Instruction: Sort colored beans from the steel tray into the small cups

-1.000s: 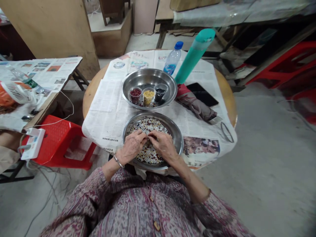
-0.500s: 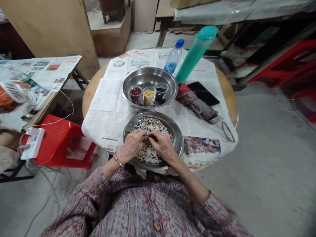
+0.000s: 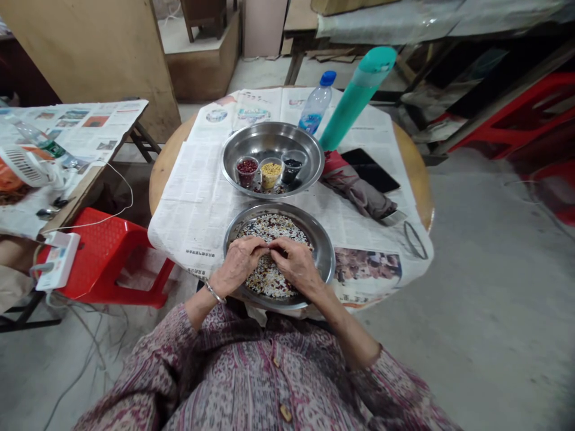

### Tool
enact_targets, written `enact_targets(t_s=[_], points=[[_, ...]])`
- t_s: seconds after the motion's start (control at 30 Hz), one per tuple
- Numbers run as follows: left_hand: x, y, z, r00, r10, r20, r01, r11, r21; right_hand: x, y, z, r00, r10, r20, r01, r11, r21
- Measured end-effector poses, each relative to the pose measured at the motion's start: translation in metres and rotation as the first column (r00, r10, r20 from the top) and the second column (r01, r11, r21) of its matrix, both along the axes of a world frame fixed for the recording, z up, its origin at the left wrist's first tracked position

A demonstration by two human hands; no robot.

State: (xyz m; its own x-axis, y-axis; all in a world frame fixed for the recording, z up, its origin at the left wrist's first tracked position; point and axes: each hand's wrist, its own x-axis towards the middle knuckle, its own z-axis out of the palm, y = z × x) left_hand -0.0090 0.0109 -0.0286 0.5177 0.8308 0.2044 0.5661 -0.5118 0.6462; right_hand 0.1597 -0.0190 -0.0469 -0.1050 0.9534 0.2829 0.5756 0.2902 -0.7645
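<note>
My left hand (image 3: 245, 262) and my right hand (image 3: 294, 263) meet over the near steel basin (image 3: 324, 251), fingertips pinched together. Whatever lies between the fingertips is too small to make out. Under them, mixed grains and beans (image 3: 272, 226) in white, yellow, dark red and black cover the basin's floor. Just behind stands a second steel basin (image 3: 269, 134) holding three clear cups: one of dark red beans (image 3: 247, 167), one of yellow grains (image 3: 270, 170), one of black beans (image 3: 293, 164). A few loose grains lie beside these cups.
A blue-capped bottle (image 3: 315, 103) and a tall teal container (image 3: 354, 99) stand behind the basins. To the right lie a folded umbrella (image 3: 357, 185), a dark tablet (image 3: 371, 169) and a dark loop (image 3: 414, 240). A red stool (image 3: 112, 251) with a power strip (image 3: 60, 261) is left.
Both hands stay almost in place over the near basin, with only slight shifts of the fingertips. The basins and cups have not moved.
</note>
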Motion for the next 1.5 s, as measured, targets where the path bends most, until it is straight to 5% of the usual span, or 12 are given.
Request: enact_targets(t_s=[0.83, 1.2, 1.5], points=[[0.001, 0.001, 0.012, 0.981, 0.067, 0.18, -0.058, 0.997, -0.053, -0.005, 0.0, 0.019, 0.992, -0.06, -0.114, 0.057, 0.998, -0.034], [0.002, -0.009, 0.026, 0.962, 0.123, 0.243, -0.082, 0.981, -0.175, -0.006, -0.003, 0.017, 0.915, -0.163, -0.369, 0.081, 0.97, -0.228], [0.005, -0.014, 0.028, 0.924, 0.2, 0.326, -0.059, 0.916, -0.396, -0.006, -0.004, 0.016, 0.904, -0.185, -0.385, 0.084, 0.961, -0.264]])
